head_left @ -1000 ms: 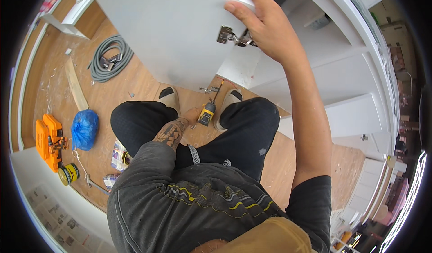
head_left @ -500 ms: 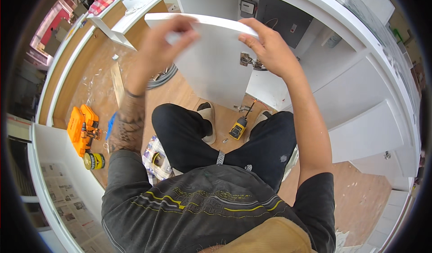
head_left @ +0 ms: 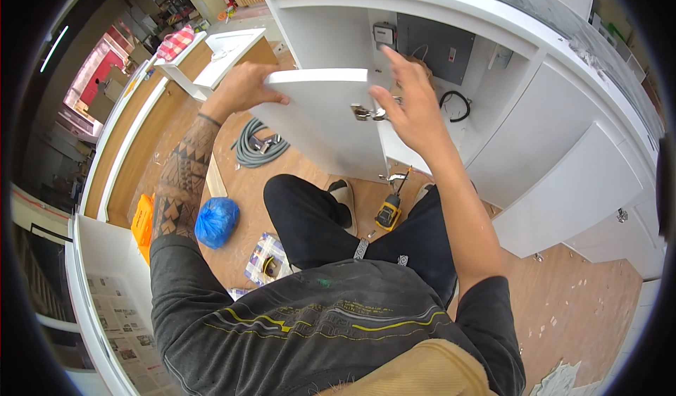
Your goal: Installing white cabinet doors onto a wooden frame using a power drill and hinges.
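A white cabinet door (head_left: 320,114) stands upright in front of me, slightly angled beside the open cabinet (head_left: 324,33). My left hand (head_left: 250,86) grips its upper left corner, thumb on the near face and fingers round the outer edge. By the upper right edge, my right hand (head_left: 410,100) has its fingers spread apart, close to a metal hinge (head_left: 365,112) that it partly hides. Lower on the door, another hinge (head_left: 389,178) shows near the floor. A yellow and black cordless drill (head_left: 388,213) rests on the floor between my feet, bit toward the door.
Inside the cabinet are a grey panel (head_left: 440,47) and a black cable loop (head_left: 455,106). Coiled grey hose (head_left: 257,146), a blue plastic bag (head_left: 217,222) and an orange case (head_left: 142,223) lie to the left. Another white door (head_left: 570,192) hangs at the right.
My left hand has gone from a blur over the door's top to a hold on its left corner. My right hand has let go of the top edge and spread its fingers.
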A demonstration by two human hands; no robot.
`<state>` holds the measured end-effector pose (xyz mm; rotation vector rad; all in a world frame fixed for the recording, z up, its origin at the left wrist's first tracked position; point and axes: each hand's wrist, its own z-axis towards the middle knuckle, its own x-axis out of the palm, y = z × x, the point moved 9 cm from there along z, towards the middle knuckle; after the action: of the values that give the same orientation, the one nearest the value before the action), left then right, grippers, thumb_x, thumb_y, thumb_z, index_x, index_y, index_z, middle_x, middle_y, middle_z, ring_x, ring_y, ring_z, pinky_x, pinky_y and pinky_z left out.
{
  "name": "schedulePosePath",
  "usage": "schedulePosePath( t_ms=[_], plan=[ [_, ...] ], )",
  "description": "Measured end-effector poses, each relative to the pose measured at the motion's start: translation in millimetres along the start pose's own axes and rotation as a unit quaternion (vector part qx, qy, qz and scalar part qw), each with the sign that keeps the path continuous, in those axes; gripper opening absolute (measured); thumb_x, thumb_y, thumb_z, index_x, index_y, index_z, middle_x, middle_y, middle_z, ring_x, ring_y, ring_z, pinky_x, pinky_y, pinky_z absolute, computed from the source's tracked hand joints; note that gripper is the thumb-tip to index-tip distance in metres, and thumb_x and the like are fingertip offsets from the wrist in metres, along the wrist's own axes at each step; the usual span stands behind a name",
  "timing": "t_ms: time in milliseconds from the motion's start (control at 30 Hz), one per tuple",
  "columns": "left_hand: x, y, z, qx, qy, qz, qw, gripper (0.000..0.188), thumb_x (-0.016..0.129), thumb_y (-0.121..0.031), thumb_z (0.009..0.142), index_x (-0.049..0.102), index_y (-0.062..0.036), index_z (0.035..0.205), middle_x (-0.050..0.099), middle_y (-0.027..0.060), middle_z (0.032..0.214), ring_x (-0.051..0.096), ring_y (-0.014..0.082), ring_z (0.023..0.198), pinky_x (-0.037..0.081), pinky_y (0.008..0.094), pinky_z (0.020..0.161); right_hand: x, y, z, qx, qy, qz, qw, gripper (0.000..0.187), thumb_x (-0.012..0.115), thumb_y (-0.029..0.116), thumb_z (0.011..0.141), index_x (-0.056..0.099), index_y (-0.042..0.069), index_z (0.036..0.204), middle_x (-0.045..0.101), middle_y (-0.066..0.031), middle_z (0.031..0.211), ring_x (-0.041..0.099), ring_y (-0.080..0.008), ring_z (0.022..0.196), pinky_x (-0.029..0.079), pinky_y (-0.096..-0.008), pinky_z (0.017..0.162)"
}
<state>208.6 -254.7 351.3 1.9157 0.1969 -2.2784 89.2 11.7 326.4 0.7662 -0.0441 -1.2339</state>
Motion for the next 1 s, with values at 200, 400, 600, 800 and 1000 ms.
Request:
schedulePosePath(
  t_ms=[200,400,600,800,1000],
  plan=[
    [-23.1,33.9,-28.7,-0.098,-0.033,0.023,0.994,0.063,0.084,-0.054,0.075,0.076,-0.0046,0.113,0.076,0.0197,0.088,0.075,0.0338,0.081,0.059,0.0424,0.077,-32.8,-114.9,-90.5,0.195,0.005,0.022,0.980,0.039,0.072,0.025,0.095,0.066,0.004,0.128,0.070,-0.0175,0.106,0.068,-0.0287,0.095,0.054,-0.0386,0.083],
    [-32.3,67.8,-44.8,-0.230,-0.072,0.030,0.970,0.059,0.078,-0.057,0.079,0.077,-0.0037,0.105,0.077,0.0144,0.079,0.076,0.0275,0.070,0.059,0.0405,0.069,27.8,-162.7,-183.0,0.282,0.141,-0.041,0.948,0.024,0.070,0.020,0.095,0.073,0.004,0.112,0.073,-0.0203,0.099,0.071,-0.0346,0.091,0.055,-0.0415,0.081],
    [-23.5,87.0,-51.1,-0.292,-0.088,0.052,0.951,0.064,0.076,-0.060,0.079,0.077,-0.0048,0.111,0.077,0.0164,0.083,0.076,0.0293,0.074,0.060,0.0415,0.072,63.9,-170.7,-193.9,0.318,0.215,-0.003,0.923,0.019,0.067,0.021,0.095,0.076,0.004,0.100,0.074,-0.0225,0.096,0.071,-0.0419,0.092,0.055,-0.0481,0.084],
    [-20.4,94.8,-53.7,-0.329,-0.093,0.073,0.937,0.063,0.076,-0.061,0.080,0.076,-0.0099,0.118,0.078,0.0161,0.090,0.077,0.0305,0.079,0.060,0.0435,0.075,78.4,-174.1,-196.8,0.316,0.230,-0.004,0.921,0.021,0.067,0.022,0.096,0.076,0.005,0.103,0.075,-0.0221,0.096,0.071,-0.0420,0.093,0.055,-0.0490,0.085],
    [-10.6,108.8,-53.2,-0.352,-0.087,0.080,0.929,0.064,0.076,-0.061,0.080,0.075,-0.0122,0.122,0.078,0.0157,0.094,0.077,0.0309,0.085,0.060,0.0439,0.078,81.6,-182.1,-203.9,0.321,0.256,-0.060,0.910,0.025,0.069,0.027,0.094,0.076,0.005,0.104,0.075,-0.0205,0.094,0.073,-0.0379,0.089,0.056,-0.0462,0.079]
  ],
)
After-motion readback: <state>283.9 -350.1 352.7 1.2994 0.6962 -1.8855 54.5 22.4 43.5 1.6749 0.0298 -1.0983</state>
